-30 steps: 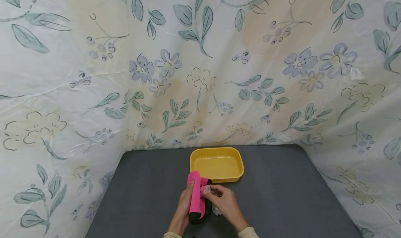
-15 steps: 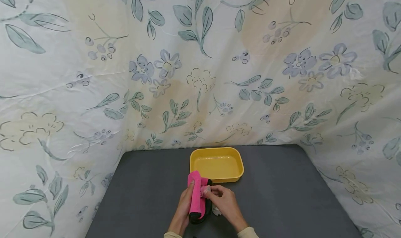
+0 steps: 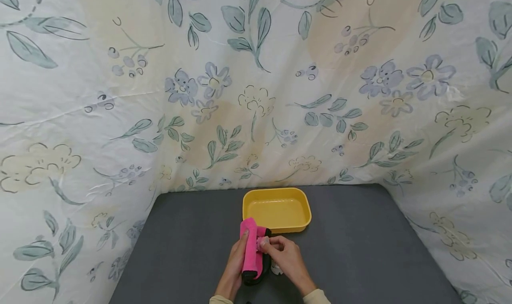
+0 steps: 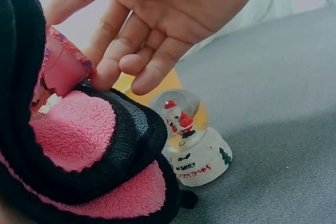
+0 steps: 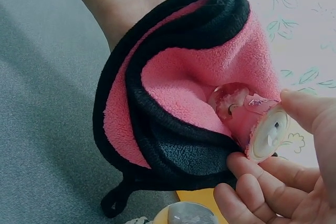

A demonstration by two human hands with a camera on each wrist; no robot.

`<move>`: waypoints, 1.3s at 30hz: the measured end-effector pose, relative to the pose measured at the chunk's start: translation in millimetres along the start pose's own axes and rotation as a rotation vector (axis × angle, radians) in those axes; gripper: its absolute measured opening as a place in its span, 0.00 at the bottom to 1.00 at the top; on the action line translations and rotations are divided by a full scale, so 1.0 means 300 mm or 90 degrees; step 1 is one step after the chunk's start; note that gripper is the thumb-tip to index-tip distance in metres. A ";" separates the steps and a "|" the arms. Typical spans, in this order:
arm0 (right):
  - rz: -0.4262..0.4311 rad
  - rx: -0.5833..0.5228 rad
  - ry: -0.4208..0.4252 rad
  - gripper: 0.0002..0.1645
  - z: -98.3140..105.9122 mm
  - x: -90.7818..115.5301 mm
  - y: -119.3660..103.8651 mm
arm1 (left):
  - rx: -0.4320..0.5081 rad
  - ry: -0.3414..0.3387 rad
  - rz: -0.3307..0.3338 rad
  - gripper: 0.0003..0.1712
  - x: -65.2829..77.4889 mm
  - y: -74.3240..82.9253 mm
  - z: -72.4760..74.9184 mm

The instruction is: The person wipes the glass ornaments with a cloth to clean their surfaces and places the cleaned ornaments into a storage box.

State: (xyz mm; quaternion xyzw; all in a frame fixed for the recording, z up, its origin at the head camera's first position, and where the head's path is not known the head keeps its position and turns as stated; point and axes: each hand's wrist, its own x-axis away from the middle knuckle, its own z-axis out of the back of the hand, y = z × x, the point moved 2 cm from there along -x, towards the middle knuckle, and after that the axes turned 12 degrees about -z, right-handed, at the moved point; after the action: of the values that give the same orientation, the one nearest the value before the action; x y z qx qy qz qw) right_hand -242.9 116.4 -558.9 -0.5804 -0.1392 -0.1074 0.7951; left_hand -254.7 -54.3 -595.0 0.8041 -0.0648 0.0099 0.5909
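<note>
A pink cloth (image 3: 250, 250) with black edging is folded in my left hand (image 3: 234, 262), which grips it from the left side. In the right wrist view, that hand is hidden behind the cloth. A small pink snow globe (image 5: 252, 119) lies tilted in the cloth's fold, its clear dome against the pink pile and its pale underside facing out. My right hand (image 3: 288, 257) pinches the globe's base between thumb and fingers. Beside the cloth, a second snow globe (image 4: 184, 140) stands upright on the table, with a Santa figure inside and a white base with Christmas lettering.
A yellow tray (image 3: 307, 222) sits on the dark grey table (image 3: 360, 250) just beyond the hands. Floral fabric (image 3: 256, 117) hangs behind the table and along both sides. The cloth's black hanging loop (image 5: 113, 203) dangles near the table.
Both hands stay nearly in the same place, still holding the cloth and the pink snow globe. The cloth has shifted very slightly. The yellow tray and the standing snow globe have not moved.
</note>
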 end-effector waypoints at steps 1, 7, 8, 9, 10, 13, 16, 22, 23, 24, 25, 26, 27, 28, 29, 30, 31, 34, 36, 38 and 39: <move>0.000 -0.003 -0.001 0.31 0.000 0.000 0.000 | 0.001 -0.002 0.000 0.42 0.000 0.000 -0.001; -0.003 -0.012 -0.005 0.32 0.004 -0.008 0.003 | -0.003 -0.003 0.004 0.43 -0.001 0.000 -0.005; -0.003 -0.010 -0.004 0.32 0.004 -0.011 0.006 | -0.006 -0.001 0.005 0.43 -0.001 0.000 -0.005; -0.003 -0.008 -0.003 0.31 0.005 -0.012 0.007 | -0.010 0.002 0.006 0.44 -0.001 0.000 -0.004; -0.004 -0.005 -0.003 0.31 0.006 -0.015 0.008 | -0.013 0.005 0.006 0.44 -0.002 0.000 -0.005; -0.012 -0.004 -0.003 0.31 0.010 -0.023 0.010 | -0.018 0.010 0.005 0.44 -0.005 -0.001 -0.006; -0.018 -0.005 -0.002 0.31 0.012 -0.026 0.008 | -0.019 0.014 0.003 0.44 -0.006 -0.001 -0.008; -0.019 -0.001 -0.005 0.30 0.012 -0.023 0.000 | -0.021 0.029 0.014 0.45 -0.014 -0.002 -0.012; -0.018 0.000 -0.005 0.30 0.012 -0.024 0.000 | -0.022 0.031 0.017 0.45 -0.015 -0.003 -0.012; -0.017 0.002 -0.006 0.30 0.013 -0.024 -0.002 | -0.023 0.033 0.020 0.45 -0.016 -0.005 -0.012; -0.015 0.004 -0.004 0.30 0.013 -0.023 -0.002 | -0.025 0.034 0.022 0.45 -0.016 -0.007 -0.012; -0.015 0.008 -0.003 0.31 0.013 -0.021 -0.002 | -0.024 0.035 0.024 0.45 -0.016 -0.009 -0.012; -0.012 0.012 -0.001 0.31 0.013 -0.020 -0.001 | -0.023 0.036 0.025 0.45 -0.017 -0.011 -0.012; -0.009 0.019 0.001 0.31 0.013 -0.019 -0.002 | -0.022 0.037 0.028 0.44 -0.017 -0.013 -0.012; -0.003 0.025 0.002 0.31 0.013 -0.019 -0.001 | -0.022 0.038 0.030 0.44 -0.017 -0.015 -0.012; 0.001 0.034 0.003 0.31 0.013 -0.018 -0.001 | -0.022 0.039 0.031 0.44 -0.018 -0.016 -0.013; 0.006 0.041 0.004 0.31 0.013 -0.018 -0.001 | -0.022 0.041 0.032 0.43 -0.018 -0.017 -0.013; 0.021 0.063 0.004 0.32 0.014 -0.016 -0.001 | -0.029 0.048 0.035 0.42 -0.017 -0.017 -0.015; 0.025 0.071 0.002 0.32 0.014 -0.016 0.000 | -0.036 0.049 0.035 0.42 -0.016 -0.015 -0.016; 0.026 0.074 0.000 0.33 0.014 -0.017 0.000 | -0.041 0.049 0.034 0.42 -0.015 -0.013 -0.017; 0.026 0.077 0.001 0.33 0.014 -0.018 0.000 | -0.043 0.049 0.033 0.42 -0.014 -0.012 -0.018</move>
State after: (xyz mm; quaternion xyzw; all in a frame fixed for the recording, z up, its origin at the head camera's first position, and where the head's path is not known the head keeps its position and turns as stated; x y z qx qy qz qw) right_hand -248.4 120.3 -559.7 -0.5343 -0.1329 -0.0827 0.8307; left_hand -258.3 -47.7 -597.1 0.7810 -0.0635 0.0539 0.6190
